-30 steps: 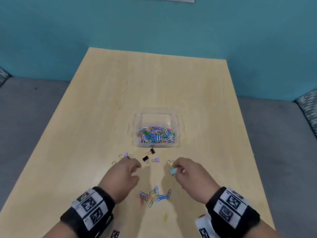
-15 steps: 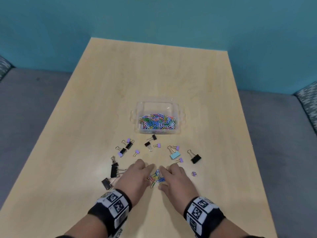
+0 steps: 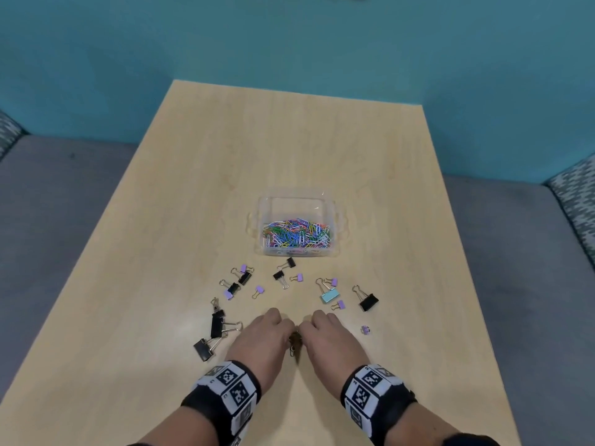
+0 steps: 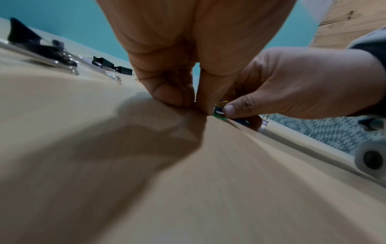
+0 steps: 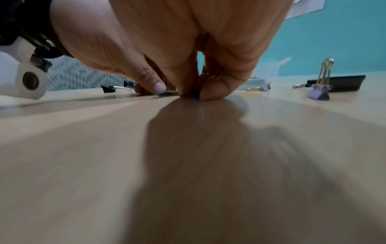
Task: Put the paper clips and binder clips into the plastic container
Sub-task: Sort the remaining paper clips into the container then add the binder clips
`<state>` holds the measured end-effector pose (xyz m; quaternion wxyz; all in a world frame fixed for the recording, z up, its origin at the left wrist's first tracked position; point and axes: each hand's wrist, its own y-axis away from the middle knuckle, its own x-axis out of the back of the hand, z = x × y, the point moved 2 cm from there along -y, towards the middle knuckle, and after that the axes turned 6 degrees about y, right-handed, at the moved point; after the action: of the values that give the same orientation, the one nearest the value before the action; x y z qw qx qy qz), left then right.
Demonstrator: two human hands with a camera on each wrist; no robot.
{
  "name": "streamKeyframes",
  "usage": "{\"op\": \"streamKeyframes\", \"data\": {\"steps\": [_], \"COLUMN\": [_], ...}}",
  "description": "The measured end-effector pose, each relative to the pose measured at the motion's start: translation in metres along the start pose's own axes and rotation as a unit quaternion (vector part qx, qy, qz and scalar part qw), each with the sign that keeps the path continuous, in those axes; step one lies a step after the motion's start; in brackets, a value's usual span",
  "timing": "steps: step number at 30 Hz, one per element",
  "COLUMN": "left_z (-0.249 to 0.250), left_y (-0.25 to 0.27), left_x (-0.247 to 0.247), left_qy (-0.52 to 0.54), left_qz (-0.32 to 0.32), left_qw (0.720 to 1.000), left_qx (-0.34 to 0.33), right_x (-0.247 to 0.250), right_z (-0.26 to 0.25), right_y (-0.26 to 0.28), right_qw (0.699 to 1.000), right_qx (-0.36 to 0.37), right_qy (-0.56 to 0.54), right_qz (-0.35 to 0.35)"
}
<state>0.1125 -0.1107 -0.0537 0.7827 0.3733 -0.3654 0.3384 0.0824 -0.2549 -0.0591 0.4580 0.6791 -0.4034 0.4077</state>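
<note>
Lots of paper clips point(image 3: 297, 234) already in the box point(image 3: 335, 209), a bright heap of green, blue, pink and white. No binder clips in there yet, as far as can be seen. About half done, at a guess.

Still out on the table point(image 3: 193, 188): a last small bunch of clips point(image 3: 294, 341), squeezed between both hands near the front edge. Left hand point(image 3: 262, 341) bent down, fingers point(image 4: 167, 92) curled, tips pushing into the bunch. Right hand point(image 3: 330, 341) the same, thumb point(image 5: 155, 85) and fingers pinching bits of green and blue wire. Both hands narrow and closed on the bunch.

Left to do after that: all the binder clips, spread out between the hands and the box. Black ones point(image 3: 217, 326) to the left, a big black one point(image 3: 368, 302) to the right, a light blue one point(image 3: 330, 297) beside it, and tiny purple ones point(image 3: 365, 329) dotted about. Silver or gold wire handles on each, some standing up, some lying flat.

Box see-through, open on top, sitting mid-table, well ahead of the hands.
</note>
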Motion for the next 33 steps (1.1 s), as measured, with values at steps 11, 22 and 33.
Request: {"op": "streamKeyframes", "data": {"steps": [11, 22, 33], "left_z": [0.020, -0.005, -0.021], "left_y": [-0.002, -0.013, -0.102], "left_x": [0.017, 0.026, 0.112], "left_qy": [-0.088, 0.090, 0.310], "left_qz": [-0.083, -0.058, 0.082], "left_qw": [0.993, 0.991, 0.938], "left_qx": [0.006, 0.079, 0.131], "right_x": [0.010, 0.032, 0.108], "right_z": [0.002, 0.018, 0.062], "right_y": [-0.003, -0.012, -0.096], "right_qw": [0.998, 0.994, 0.895], "right_qx": [0.008, -0.030, -0.200], "right_qy": [0.039, -0.085, -0.397], "right_qz": [-0.039, -0.061, 0.022]}}
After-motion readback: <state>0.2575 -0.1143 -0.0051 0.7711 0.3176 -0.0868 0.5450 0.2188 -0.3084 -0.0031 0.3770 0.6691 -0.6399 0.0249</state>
